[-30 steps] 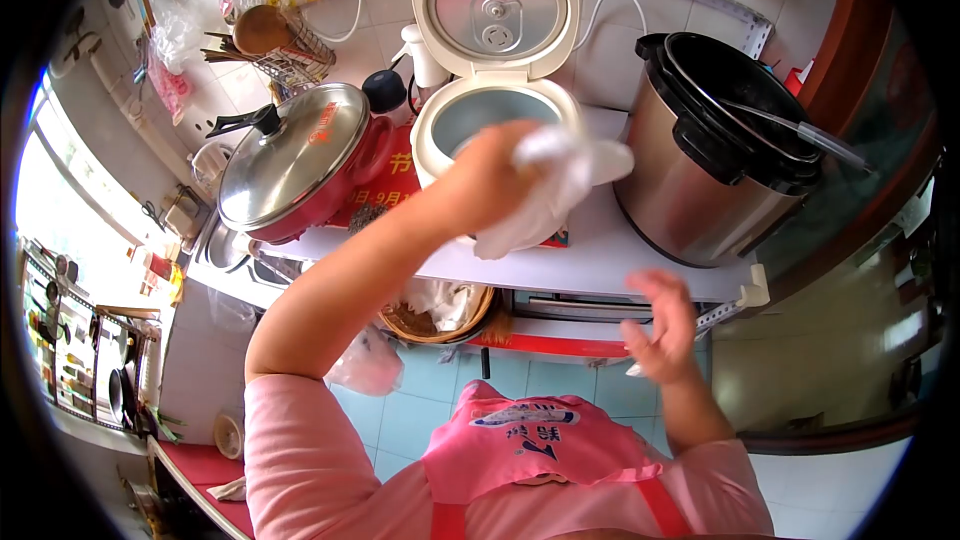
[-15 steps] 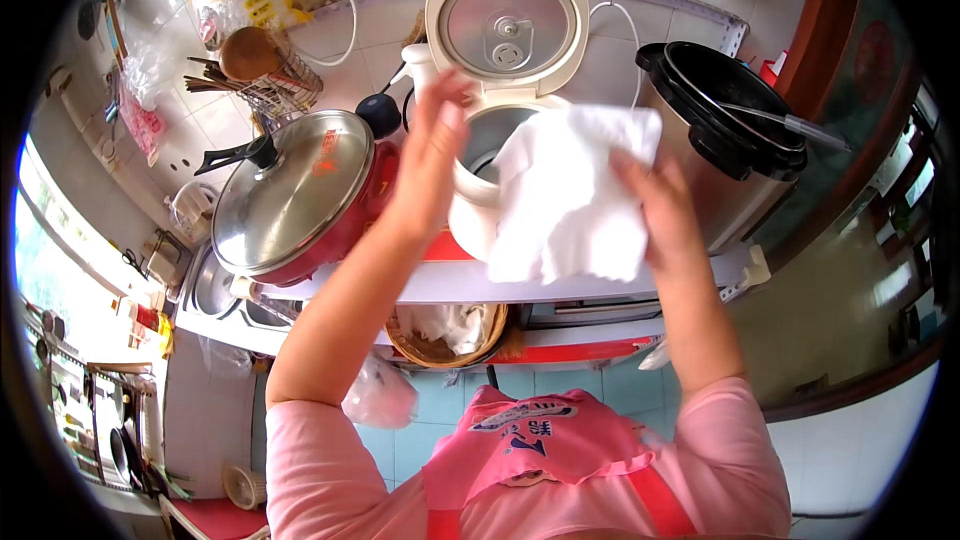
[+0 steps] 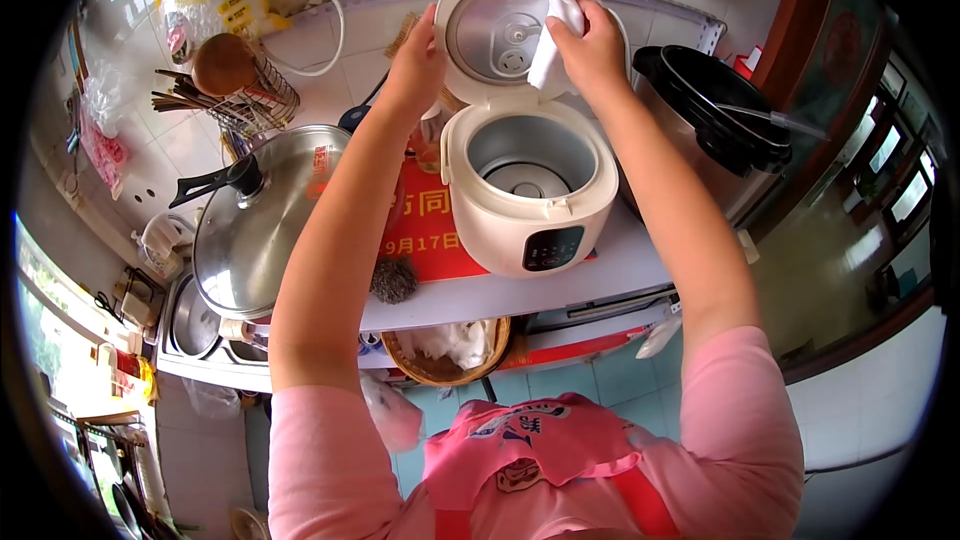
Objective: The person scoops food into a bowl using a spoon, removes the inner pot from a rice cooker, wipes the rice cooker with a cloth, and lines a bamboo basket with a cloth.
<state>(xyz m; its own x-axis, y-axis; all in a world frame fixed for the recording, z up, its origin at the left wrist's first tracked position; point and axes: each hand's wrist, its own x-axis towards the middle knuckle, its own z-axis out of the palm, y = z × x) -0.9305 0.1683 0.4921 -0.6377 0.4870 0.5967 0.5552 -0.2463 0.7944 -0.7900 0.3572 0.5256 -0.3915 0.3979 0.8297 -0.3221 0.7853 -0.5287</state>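
A cream rice cooker point(image 3: 535, 230) stands with its lid point(image 3: 480, 25) raised; its grey inside shows no pot. At the lid's left edge, my left hand point(image 3: 415, 65) grips the rim, its fingers partly hidden behind it. A folded white cloth point(image 3: 550, 45) is pinched in my right hand point(image 3: 592, 48), in front of the right part of the lid's inner metal plate. The cloth appears to touch the lid's inner side. Below the cooker lies a red printed sheet point(image 3: 430, 245).
Left of the cooker is a wide pan with a glass lid point(image 3: 265, 210); a dark pressure cooker point(image 3: 715, 120) stands to the right. A steel wool scrubber point(image 3: 393, 280) lies near the counter's front edge. Behind the pan hangs a wire utensil basket point(image 3: 255, 100). A wicker basket point(image 3: 440, 372) sits below.
Both hands have moved up to the open lid. The cloth, earlier spread over the cooker's opening, is now folded against the lid. My left hand has taken hold of the lid's edge.
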